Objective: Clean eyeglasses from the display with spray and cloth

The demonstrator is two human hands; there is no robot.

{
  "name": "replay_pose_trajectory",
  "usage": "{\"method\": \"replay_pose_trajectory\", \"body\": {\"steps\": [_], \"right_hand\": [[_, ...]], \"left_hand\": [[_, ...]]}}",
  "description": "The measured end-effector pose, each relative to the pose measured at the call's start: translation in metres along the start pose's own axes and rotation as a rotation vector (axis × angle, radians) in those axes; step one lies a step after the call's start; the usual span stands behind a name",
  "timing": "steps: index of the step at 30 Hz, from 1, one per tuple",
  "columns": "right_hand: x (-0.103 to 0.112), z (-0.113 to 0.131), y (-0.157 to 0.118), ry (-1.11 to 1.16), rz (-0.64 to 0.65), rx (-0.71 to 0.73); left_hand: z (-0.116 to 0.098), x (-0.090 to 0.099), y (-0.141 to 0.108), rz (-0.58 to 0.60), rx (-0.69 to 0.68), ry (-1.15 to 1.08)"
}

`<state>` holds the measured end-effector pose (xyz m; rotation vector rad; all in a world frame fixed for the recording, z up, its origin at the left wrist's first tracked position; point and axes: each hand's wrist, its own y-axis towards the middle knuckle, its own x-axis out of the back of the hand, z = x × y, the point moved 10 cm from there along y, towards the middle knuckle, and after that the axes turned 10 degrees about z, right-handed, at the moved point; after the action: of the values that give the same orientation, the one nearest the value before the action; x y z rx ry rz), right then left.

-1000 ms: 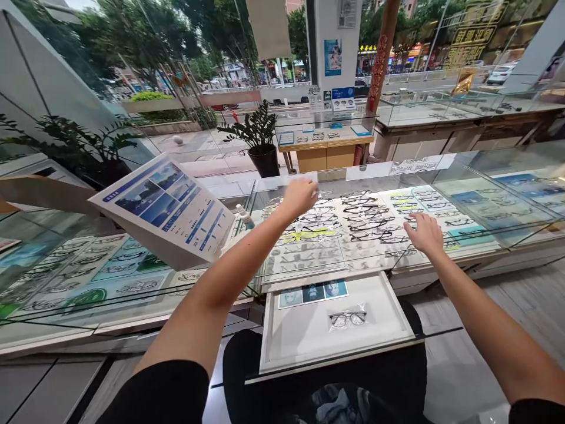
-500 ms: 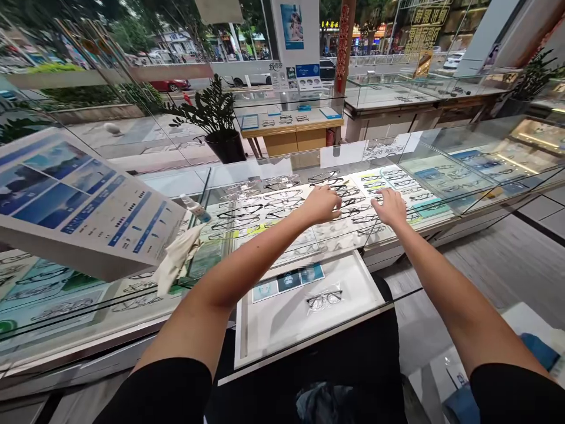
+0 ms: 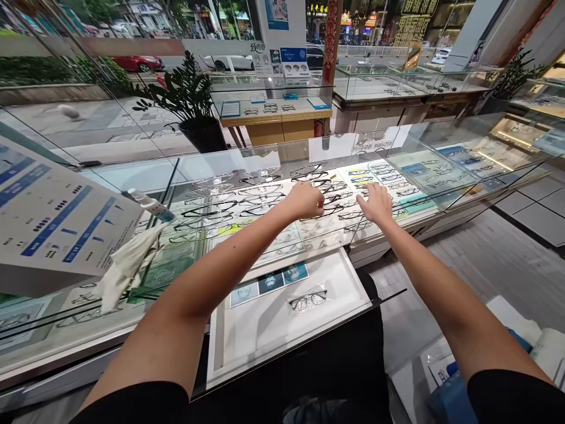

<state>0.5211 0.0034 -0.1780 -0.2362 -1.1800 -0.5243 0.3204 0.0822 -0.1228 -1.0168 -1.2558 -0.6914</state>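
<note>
Both my arms reach forward over a glass display case (image 3: 282,154) with rows of eyeglasses (image 3: 260,203) inside. My left hand (image 3: 306,201) hovers over or rests on the glass near the middle rows; which one, I cannot tell. Its fingers curl inward, and whatever they may hold is hidden. To the right of it, my right hand (image 3: 375,204) is open above the case, thumb apart from its bent fingers. Nothing shows in its grasp. Below my arms, a white pulled-out drawer (image 3: 260,338) contains a pair of glasses (image 3: 308,301) in clear plastic and a strip of blue pictures (image 3: 270,282).
On the left glass top stand a large printed card (image 3: 57,218), a small spray bottle (image 3: 150,206) and a cream cloth (image 3: 132,259). A potted plant (image 3: 196,118) stands beyond the case. Blue and white packages (image 3: 450,377) lie at lower right.
The whole view has shifted, with the card, drawer and case sliding left in the picture. Both hands keep nearly the same pose over the eyeglasses.
</note>
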Motion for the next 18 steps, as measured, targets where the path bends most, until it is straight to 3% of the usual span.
{"method": "replay_pose_trajectory", "body": {"steps": [9,18], "right_hand": [[0.0010,-0.0001,0.0008,0.010,-0.002,0.001],[0.0027,0.0012,-0.0005,0.019,-0.008,0.001]], "left_hand": [[0.0009,-0.0074,0.0077,0.029,-0.002,-0.128],[0.0014,-0.0010,0.0009,0.056,0.055,-0.173]]}}
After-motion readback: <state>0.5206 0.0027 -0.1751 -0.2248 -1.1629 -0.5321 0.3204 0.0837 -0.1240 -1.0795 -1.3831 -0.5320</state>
